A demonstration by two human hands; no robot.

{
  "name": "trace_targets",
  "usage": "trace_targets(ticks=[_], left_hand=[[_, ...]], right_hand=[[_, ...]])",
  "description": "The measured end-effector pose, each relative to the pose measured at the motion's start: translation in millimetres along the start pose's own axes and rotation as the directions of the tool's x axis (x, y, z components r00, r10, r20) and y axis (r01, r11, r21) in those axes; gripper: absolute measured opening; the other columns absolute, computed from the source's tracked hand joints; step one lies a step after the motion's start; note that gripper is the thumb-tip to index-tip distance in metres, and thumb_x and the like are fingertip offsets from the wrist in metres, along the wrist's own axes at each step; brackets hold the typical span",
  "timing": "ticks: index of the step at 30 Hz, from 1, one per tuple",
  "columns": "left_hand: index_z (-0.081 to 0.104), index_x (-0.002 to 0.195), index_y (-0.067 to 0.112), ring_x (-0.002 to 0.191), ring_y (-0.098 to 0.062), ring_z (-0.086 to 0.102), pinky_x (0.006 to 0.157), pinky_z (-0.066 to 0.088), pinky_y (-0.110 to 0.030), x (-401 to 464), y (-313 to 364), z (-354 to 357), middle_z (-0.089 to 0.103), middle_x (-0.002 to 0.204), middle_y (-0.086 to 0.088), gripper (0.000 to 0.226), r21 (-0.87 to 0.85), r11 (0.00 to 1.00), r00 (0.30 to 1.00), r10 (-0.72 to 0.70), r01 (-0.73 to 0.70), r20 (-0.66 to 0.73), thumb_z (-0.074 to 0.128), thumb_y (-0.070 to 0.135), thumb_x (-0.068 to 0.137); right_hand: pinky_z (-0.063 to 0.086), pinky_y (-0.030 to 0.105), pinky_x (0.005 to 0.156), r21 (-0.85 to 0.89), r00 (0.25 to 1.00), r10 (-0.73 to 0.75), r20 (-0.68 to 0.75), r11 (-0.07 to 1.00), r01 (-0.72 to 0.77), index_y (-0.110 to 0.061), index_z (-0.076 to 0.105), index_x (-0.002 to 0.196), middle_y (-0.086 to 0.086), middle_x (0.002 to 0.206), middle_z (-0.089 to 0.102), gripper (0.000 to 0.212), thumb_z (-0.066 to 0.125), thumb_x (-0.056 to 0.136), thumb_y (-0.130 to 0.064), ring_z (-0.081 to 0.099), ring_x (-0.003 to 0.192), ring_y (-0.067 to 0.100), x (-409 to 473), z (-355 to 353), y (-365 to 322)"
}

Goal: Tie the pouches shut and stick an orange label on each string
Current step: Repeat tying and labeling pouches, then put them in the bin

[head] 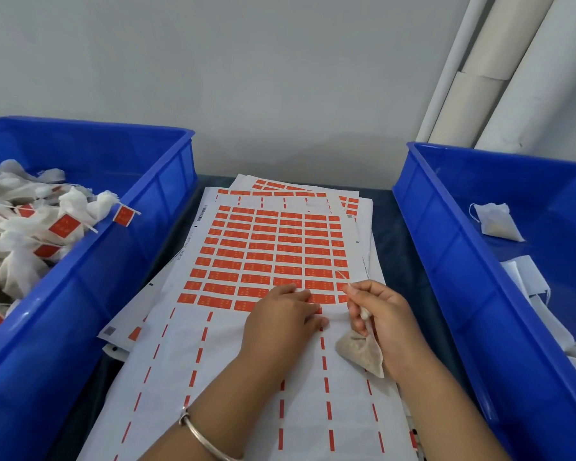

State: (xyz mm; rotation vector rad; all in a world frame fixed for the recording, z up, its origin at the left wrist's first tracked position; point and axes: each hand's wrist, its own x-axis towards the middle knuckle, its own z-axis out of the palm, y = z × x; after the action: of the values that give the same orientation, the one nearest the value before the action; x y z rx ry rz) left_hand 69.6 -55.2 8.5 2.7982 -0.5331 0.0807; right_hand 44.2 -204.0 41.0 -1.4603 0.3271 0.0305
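A filled pouch (pixel 363 352) hangs under the right hand (pixel 384 314) at abt 5 o'clock of the label sheet (pixel 266 257), its string (pixel 345 277) pinched between fingertips and angling up toward 11 o'clock over the last orange rows. The pouch looks light and soft, thin fabric w/ loose grainy fill, so it should sag and swing; the neck or string is prob. the place to hold it, not the body. The string is thin and limp, likely to slip unless kept taut.

The left hand (pixel 285 314) lies curled on the sheet at the bottom edge of the orange block, fingertips pressed on the lowest row, apparently picking at a label (pixel 316 298); whether one is lifted can't be told. Labels should be flimsy and tacky, best taken by a corner.

At 9 o'clock, the left bin (pixel 140 234) holds tied, tagged pouches. At 3 o'clock, the right bin (pixel 446 234) holds untagged ones. More sheets lie stacked beneath.
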Motion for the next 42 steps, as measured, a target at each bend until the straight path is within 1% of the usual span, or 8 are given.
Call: trace_targets(ticks=[9,19,23,25,29,32,36,42], left_hand=[[0.055,0.128,0.033,0.127,-0.010,0.041,0.109,0.025,-0.024,-3,3,-3,0.052,0.135,0.014,0.034,-0.016,0.999,0.994,0.044,-0.045,-0.100,0.047,0.037,0.095],[0.059,0.124,0.032,0.118,-0.009,0.048,0.106,0.031,-0.024,-3,5,-6,0.058,0.127,0.013,0.031,-0.037,0.997,0.988,0.059,-0.065,-0.143,0.049,0.034,0.095],[0.060,0.123,0.030,0.116,-0.009,0.049,0.105,0.032,-0.023,-2,4,-7,0.059,0.126,0.012,0.032,-0.067,0.997,0.989,0.032,-0.042,-0.144,0.048,0.036,0.095],[0.062,0.122,0.029,0.116,-0.009,0.049,0.103,0.032,-0.022,0,4,-8,0.060,0.125,0.012,0.034,-0.126,0.992,0.990,-0.035,0.018,-0.133,0.046,0.040,0.095],[0.059,0.124,0.030,0.119,-0.007,0.046,0.102,0.032,-0.024,1,-1,-10,0.056,0.129,0.014,0.037,-0.224,0.972,0.996,-0.082,0.076,-0.019,0.055,0.043,0.090],[0.057,0.128,0.030,0.126,-0.009,0.041,0.107,0.029,-0.027,3,-4,-12,0.050,0.136,0.014,0.037,-0.169,0.984,0.998,-0.051,0.056,0.035,0.055,0.038,0.091],[0.058,0.126,0.030,0.127,-0.012,0.041,0.109,0.027,-0.027,7,-2,-18,0.051,0.137,0.012,0.033,-0.102,0.995,0.999,-0.005,0.009,0.038,0.051,0.034,0.094],[0.060,0.124,0.031,0.121,-0.009,0.046,0.105,0.033,-0.025,4,-4,-21,0.056,0.131,0.013,0.031,-0.031,0.996,0.996,0.087,-0.088,-0.023,0.047,0.034,0.096]], right_hand=[[0.042,0.018,0.043,0.009,1.000,0.012,0.019,1.000,-0.013,-0.012,0.069,0.086,0.008,0.067,0.065,0.007,0.063,0.090,-0.015,0.047,0.042,0.011,0,-1,-1],[0.041,0.017,0.043,-0.008,1.000,0.005,0.016,1.000,-0.005,-0.011,0.068,0.090,0.004,0.063,0.065,0.007,0.062,0.091,-0.015,0.047,0.040,0.009,-1,-1,-1],[0.042,0.017,0.043,-0.019,1.000,0.003,0.008,1.000,-0.003,-0.010,0.068,0.090,0.003,0.062,0.065,0.007,0.063,0.090,-0.015,0.048,0.040,0.009,-1,0,-1],[0.042,0.018,0.043,-0.017,1.000,0.007,0.002,1.000,-0.007,-0.011,0.068,0.089,0.003,0.062,0.065,0.007,0.063,0.090,-0.015,0.048,0.040,0.009,-1,0,-1],[0.042,0.018,0.043,-0.008,1.000,0.020,0.008,1.000,-0.020,-0.011,0.068,0.089,0.004,0.062,0.064,0.008,0.063,0.091,-0.016,0.047,0.041,0.010,-1,0,-1],[0.042,0.018,0.043,-0.011,1.000,0.024,0.011,1.000,-0.023,-0.011,0.069,0.088,0.005,0.064,0.064,0.008,0.063,0.090,-0.016,0.047,0.042,0.010,-1,0,-1],[0.043,0.017,0.043,-0.013,1.000,0.024,0.001,1.000,-0.024,-0.013,0.069,0.086,0.006,0.068,0.067,0.007,0.064,0.089,-0.017,0.048,0.043,0.011,0,0,-1],[0.042,0.018,0.042,-0.018,1.000,0.025,-0.006,1.000,-0.025,-0.012,0.069,0.086,0.006,0.065,0.064,0.007,0.064,0.089,-0.016,0.047,0.041,0.009,0,1,-1]])
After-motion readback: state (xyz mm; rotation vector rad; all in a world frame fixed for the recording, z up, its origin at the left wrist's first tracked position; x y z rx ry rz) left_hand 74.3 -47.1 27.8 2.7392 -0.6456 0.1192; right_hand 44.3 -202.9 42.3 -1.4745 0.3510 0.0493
